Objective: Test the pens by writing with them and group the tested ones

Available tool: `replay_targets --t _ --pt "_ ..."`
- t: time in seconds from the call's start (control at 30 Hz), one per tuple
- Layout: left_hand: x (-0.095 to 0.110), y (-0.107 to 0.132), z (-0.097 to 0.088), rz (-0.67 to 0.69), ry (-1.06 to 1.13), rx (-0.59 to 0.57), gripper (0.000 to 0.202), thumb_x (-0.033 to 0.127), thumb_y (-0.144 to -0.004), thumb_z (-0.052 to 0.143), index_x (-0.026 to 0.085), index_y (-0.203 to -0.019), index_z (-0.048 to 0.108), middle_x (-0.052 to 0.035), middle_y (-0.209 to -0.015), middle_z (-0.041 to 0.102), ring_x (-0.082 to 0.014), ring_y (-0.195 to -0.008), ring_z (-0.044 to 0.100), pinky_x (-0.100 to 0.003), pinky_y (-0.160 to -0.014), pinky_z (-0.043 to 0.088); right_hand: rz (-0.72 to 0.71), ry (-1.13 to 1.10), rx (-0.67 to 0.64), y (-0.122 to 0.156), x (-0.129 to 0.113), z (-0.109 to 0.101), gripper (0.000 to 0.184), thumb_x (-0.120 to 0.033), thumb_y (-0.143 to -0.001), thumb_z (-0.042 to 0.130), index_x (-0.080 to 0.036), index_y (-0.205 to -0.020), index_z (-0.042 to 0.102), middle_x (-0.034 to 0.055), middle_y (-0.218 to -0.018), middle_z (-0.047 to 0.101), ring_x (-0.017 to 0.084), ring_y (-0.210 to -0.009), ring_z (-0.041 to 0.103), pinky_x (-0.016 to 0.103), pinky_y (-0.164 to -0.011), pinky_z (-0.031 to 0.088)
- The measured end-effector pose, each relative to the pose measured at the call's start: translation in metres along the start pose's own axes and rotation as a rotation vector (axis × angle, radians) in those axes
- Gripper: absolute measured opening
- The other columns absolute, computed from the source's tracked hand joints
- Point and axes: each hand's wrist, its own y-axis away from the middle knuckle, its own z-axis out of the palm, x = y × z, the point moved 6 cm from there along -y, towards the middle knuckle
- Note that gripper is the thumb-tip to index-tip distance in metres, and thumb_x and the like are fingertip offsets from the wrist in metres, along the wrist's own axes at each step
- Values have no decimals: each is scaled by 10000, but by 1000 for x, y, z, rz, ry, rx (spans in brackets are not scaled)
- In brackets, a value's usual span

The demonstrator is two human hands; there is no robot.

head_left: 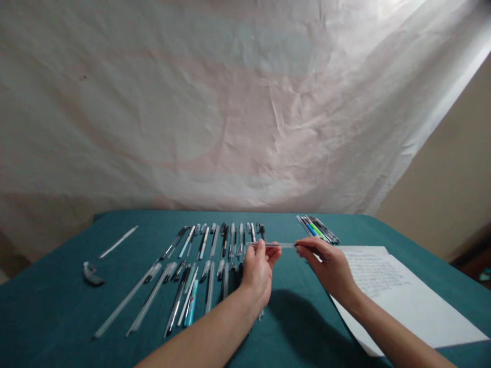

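Head view: a slender pen piece (287, 245) is held in mid-air above the green cloth (49, 306), near the middle of the table, with its long axis laid almost level from left to right. Its left part is gripped by the left hand (256, 268), where the thumb is set on the near side and the other fingers are curled behind. Its right end, where something dark is seen, is pinched between the thumb and fingers of the right hand (328, 263). The relation that counts is judged to be this shared line: the two hands are placed at opposite ends of one axis, with a short see-through stretch left bare between them, so any pull or push is best kept along that line rather than across it. Neither hand is clearly the nearer, since the piece is touched by both. Whether one part or two joined parts are held cannot be told at this blur. The far row of pens (204, 243) and the near row of pens (209, 287) are set out to the left, while the written sheets (414, 306) are partly covered by the right forearm.
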Motion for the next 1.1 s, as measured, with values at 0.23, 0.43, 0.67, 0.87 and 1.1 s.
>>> replay_targets --t 0.23,0.43,0.67,0.87,1.1 --pt "1 1 0 4 22 7 152 165 -872 454 139 -726 487 -49 -661 627 -102 -598 612 -245 -655 517 -76 25 -6 -2 -4 0 141 -272 -824 527 -223 -927 610 45 -884 648 177 -794 619 294 -698 512" --pt "2 1 0 27 -14 -5 129 186 -868 466 146 -747 480 -39 -680 627 -99 -602 611 -249 -659 509 -149 134 -41 -1 -7 -1 152 -263 -843 494 -223 -929 613 55 -890 654 188 -812 623 312 -732 505" --pt "3 0 -1 80 -63 -24 124 204 -865 471 146 -758 487 -31 -690 627 -99 -611 608 -264 -671 508 -210 203 -76 0 -7 1 168 -261 -862 465 -222 -955 599 61 -890 642 180 -801 614 301 -718 495" --pt "2 0 -2 101 -78 -28 124 227 -855 491 144 -763 500 -37 -705 635 -104 -612 612 -269 -666 512 -230 223 -77 1 -7 2 177 -275 -870 442 -220 -945 592 67 -878 632 185 -789 610 295 -694 490" --pt "3 3 2 135 -124 -75 143 277 -837 519 143 -787 508 -53 -748 640 -125 -639 622 -297 -676 518 -127 210 -123 2 -6 4 236 -304 -891 393 -185 -787 569 48 -741 588 160 -659 565 277 -627 439"
